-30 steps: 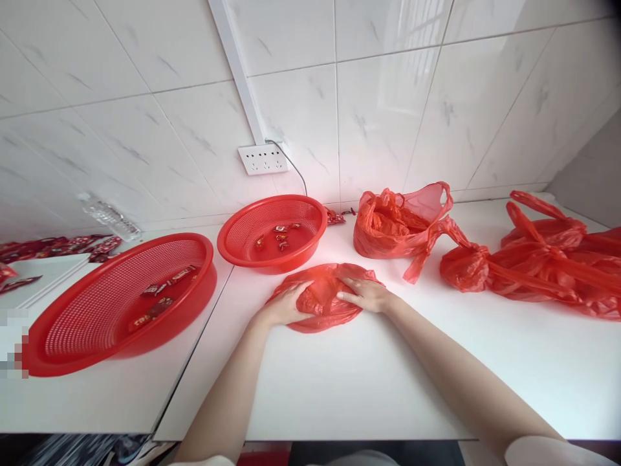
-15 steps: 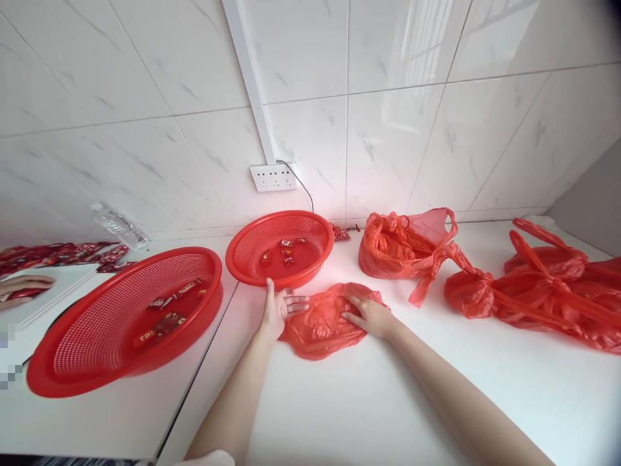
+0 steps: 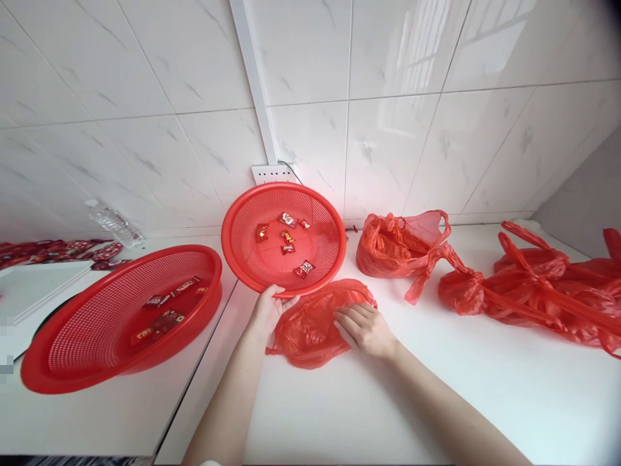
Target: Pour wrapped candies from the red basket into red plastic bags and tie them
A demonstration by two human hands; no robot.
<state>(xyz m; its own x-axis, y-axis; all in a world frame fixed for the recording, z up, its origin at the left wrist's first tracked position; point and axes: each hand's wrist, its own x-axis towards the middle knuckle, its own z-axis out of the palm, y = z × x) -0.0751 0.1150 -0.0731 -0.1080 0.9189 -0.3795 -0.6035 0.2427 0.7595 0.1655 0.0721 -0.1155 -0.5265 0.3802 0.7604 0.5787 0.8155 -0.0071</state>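
My left hand (image 3: pixel 270 313) grips the near rim of a round red plastic basket (image 3: pixel 242 259), thumb over the edge. The basket leans toward me, its far side raised against the wall, and several wrapped candies (image 3: pixel 288 237) lie inside it. On the white table just below is a flattened red plastic bag (image 3: pixel 310 330). My right hand (image 3: pixel 366 329) rests on the bag's right part with its fingers bent and close together. Whether those fingers pinch the film is hard to see, but they press on the bag.
A larger red basket (image 3: pixel 97 336) with packets inside stands at left. Behind it are a clear plastic bottle (image 3: pixel 115 223) and red wrappers (image 3: pixel 58 255). An open red bag (image 3: pixel 395 249) and several knotted red bags (image 3: pixel 543 285) lie at right. A power strip (image 3: pixel 272 173) is on the wall.
My left hand has taken hold of the small basket's rim, and the basket has tilted up toward me. My right hand's fingers have curled on the bag. A co-worker's hand at left has gone from view.
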